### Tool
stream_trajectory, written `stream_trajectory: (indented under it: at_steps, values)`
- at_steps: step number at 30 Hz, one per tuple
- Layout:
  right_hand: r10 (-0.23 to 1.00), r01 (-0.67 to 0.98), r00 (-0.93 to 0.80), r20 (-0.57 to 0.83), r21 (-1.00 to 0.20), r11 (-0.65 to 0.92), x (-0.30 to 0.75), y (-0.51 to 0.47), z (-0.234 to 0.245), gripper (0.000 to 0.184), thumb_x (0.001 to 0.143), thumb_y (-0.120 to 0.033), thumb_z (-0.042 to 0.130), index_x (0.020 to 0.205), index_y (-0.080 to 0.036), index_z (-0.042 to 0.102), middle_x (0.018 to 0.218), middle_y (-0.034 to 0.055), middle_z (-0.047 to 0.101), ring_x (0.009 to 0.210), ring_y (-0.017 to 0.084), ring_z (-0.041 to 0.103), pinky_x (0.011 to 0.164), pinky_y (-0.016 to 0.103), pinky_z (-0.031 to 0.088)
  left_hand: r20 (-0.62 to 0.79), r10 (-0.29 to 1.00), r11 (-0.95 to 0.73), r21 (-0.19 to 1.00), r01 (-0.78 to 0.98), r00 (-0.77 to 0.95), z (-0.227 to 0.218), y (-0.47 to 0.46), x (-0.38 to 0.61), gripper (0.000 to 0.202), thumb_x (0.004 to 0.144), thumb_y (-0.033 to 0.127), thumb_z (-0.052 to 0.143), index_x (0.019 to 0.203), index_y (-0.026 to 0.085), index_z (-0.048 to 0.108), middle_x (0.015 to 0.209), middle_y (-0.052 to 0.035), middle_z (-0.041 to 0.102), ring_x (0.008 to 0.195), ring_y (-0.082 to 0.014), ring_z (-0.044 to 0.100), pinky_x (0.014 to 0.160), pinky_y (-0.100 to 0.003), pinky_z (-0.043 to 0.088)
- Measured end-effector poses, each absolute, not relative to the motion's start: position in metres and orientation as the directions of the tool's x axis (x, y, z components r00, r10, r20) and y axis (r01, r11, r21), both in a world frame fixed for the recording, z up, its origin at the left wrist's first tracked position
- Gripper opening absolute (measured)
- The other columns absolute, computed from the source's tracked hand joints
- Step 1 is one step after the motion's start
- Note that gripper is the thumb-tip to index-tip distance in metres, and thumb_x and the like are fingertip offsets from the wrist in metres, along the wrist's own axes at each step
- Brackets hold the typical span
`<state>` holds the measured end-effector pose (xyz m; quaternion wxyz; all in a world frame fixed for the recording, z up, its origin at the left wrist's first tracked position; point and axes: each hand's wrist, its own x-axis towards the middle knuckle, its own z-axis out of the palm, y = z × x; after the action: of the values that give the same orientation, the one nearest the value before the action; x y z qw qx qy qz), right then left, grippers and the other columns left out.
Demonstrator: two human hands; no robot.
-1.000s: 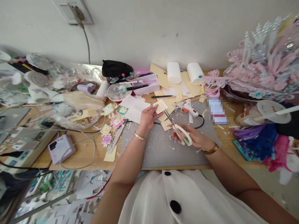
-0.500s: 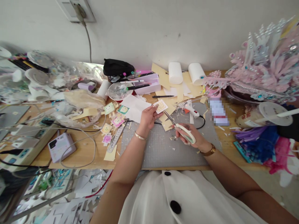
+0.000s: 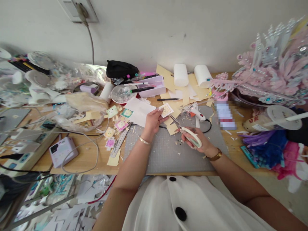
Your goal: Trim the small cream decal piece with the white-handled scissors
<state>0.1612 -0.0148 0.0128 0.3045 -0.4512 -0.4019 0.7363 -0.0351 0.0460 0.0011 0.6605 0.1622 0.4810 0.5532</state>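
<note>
head view: pinching a small white card [image 3: 166, 110], bearing a pale yellow pattern, between thumb and fingers of the left hand [image 3: 152, 121], above the far part of a gray mat [image 3: 163, 157]. grasping white-handled scissors [image 3: 186, 130] in the right hand [image 3: 205, 143], curling fingers about the handles. leaving bare mat between the forearms, down toward the near edge of the wooden table [image 3: 102, 164]; having less room leftward, near a metal ruler [image 3: 119, 142] and smiling-face pieces [image 3: 121, 124], and farther out, near a glue gun [image 3: 198, 114] and a black pen [image 3: 167, 99]. showing red lettering on a lidded cup [image 3: 260, 121], too small for reading; showing a pixelated screen [image 3: 224, 115], illegible. pointing the scissors away and leftward, running their long axis slantwise from the right palm to the card's near right edge, with contact at the tips impossible to tell. tilting the card askew to the table edge.
</note>
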Motion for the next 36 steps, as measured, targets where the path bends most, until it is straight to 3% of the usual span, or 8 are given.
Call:
stream_trajectory:
  at_steps: [12,19,23,30,36]
  values:
    - [0.772,-0.014,-0.428,-0.47,-0.851,-0.526,0.1572,-0.0158,0.0139,0.037,0.063,-0.048,0.079,0.075,-0.015,0.065,0.056,-0.0011,0.059,0.034,0.005,0.04,0.029,0.018,0.025,-0.501,0.865,0.383,0.713,-0.587,-0.044,0.0006,0.0468,-0.0343,0.004,0.082,0.012,0.064,0.085,0.01,0.067,0.084,-0.0091,0.074,0.085,-0.0179,0.072,0.09,-0.038,0.057]
    - [0.776,-0.019,-0.424,-0.468,-0.852,-0.524,0.1561,-0.0158,0.0155,0.038,0.06,-0.048,0.08,0.072,-0.015,0.065,0.056,-0.0018,0.059,0.033,0.004,0.039,0.029,0.019,0.023,-0.504,0.86,0.365,0.712,-0.599,-0.075,-0.0015,0.0488,-0.0356,0.009,0.085,0.01,0.058,0.082,0.01,0.066,0.082,-0.0071,0.073,0.072,-0.0139,0.07,0.087,-0.038,0.058]
    - [0.774,-0.008,-0.429,-0.467,-0.854,-0.52,0.1552,-0.0155,0.0164,0.039,0.06,-0.05,0.079,0.07,-0.015,0.065,0.055,-0.0017,0.059,0.033,0.004,0.04,0.03,0.019,0.025,-0.513,0.858,0.4,0.71,-0.58,-0.036,-0.0018,0.0476,-0.0339,0.004,0.083,0.011,0.063,0.082,0.01,0.066,0.082,-0.0088,0.073,0.081,-0.0171,0.071,0.088,-0.037,0.057]
    - [0.764,-0.007,-0.423,-0.488,-0.841,-0.541,0.154,-0.015,0.0167,0.038,0.059,-0.044,0.081,0.081,-0.015,0.07,0.054,-0.0024,0.059,0.033,0.004,0.04,0.03,0.018,0.025,-0.518,0.855,0.411,0.703,-0.581,-0.023,-0.003,0.0473,-0.0338,0.003,0.082,0.012,0.064,0.082,0.011,0.066,0.08,-0.0084,0.073,0.081,-0.0173,0.071,0.088,-0.037,0.057]
    - [0.757,-0.013,-0.418,-0.502,-0.83,-0.558,0.1559,-0.0146,0.0105,0.042,0.059,-0.04,0.08,0.091,-0.014,0.072,0.055,-0.003,0.059,0.033,0.004,0.04,0.03,0.018,0.025,-0.537,0.843,0.413,0.687,-0.598,-0.036,-0.002,0.0484,-0.0341,0.004,0.082,0.009,0.062,0.08,0.01,0.065,0.078,-0.007,0.072,0.069,-0.0132,0.069,0.085,-0.034,0.058]
